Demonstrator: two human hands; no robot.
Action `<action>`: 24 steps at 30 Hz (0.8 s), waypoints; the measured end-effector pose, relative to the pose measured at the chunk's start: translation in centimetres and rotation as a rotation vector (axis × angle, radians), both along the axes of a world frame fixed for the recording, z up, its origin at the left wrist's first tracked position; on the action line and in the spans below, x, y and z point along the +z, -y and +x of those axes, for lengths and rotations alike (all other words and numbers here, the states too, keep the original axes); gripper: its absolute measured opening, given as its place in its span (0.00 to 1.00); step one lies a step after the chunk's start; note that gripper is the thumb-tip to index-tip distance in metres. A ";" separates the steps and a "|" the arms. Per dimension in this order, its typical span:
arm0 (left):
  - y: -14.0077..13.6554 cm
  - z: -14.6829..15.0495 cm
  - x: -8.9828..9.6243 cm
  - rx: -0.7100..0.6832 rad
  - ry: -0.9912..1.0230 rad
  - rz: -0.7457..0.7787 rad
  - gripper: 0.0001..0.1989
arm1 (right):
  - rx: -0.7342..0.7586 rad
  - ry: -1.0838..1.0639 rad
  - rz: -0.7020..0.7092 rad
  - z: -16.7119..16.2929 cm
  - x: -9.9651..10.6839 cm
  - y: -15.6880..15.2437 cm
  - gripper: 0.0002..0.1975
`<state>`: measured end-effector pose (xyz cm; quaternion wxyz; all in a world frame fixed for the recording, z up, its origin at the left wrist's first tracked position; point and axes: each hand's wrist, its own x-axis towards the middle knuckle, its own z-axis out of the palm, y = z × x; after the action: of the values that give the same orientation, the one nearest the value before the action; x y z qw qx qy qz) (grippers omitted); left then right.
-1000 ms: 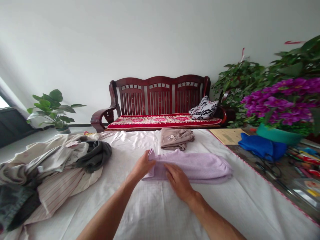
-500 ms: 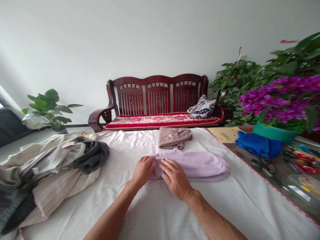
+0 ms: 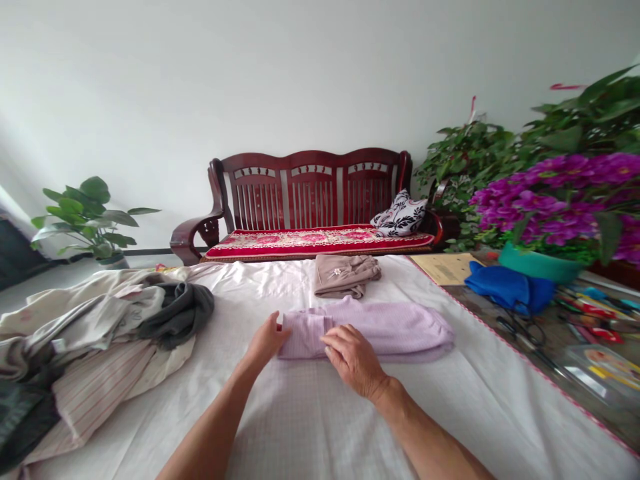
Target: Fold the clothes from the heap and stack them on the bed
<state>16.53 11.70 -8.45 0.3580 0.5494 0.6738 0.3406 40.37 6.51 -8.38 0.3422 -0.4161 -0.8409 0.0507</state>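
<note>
A lavender knit garment (image 3: 395, 327) lies folded into a long strip across the white cloth, its left part doubled over in a flap. At the strip's left end, my left hand (image 3: 267, 338) has its fingers closed on the edge, some of them hidden. My right hand (image 3: 354, 360) is bent over the flap's inner edge, fingertips and thumb pinching the fabric there. Just behind the strip sits a folded taupe garment (image 3: 345, 275) with a small flower on it.
A loose heap of clothes (image 3: 110, 333) covers the left side of the white cloth (image 3: 300, 413). To the right, a dark tabletop bears a blue cloth (image 3: 510, 287), scissors (image 3: 525, 330), a clear plastic box (image 3: 605, 373) and purple flowers (image 3: 560, 200). Behind stands a wooden bench (image 3: 310, 193).
My left hand has moved left to the garment's end, and more of the doubled-over flap shows between my hands. My right hand stays near the same spot, its fingers more bent.
</note>
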 end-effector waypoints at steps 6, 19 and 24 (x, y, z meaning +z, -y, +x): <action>1.3 2.5 3.9 -0.130 0.621 -0.146 0.23 | -0.036 -0.094 -0.226 0.2 -0.1 -0.3 0.13; 1.1 14.4 6.8 -0.091 0.749 -0.062 0.22 | 0.089 -0.502 -1.030 5.3 1.6 -2.6 0.09; 1.1 17.4 5.6 -0.059 0.847 -0.151 0.28 | -0.090 -0.411 -1.046 8.0 2.4 -2.5 0.07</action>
<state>33.98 10.57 -2.87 0.6516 0.3522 0.4743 0.4757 48.33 9.04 -6.00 0.2488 -0.5472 -0.6015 0.5262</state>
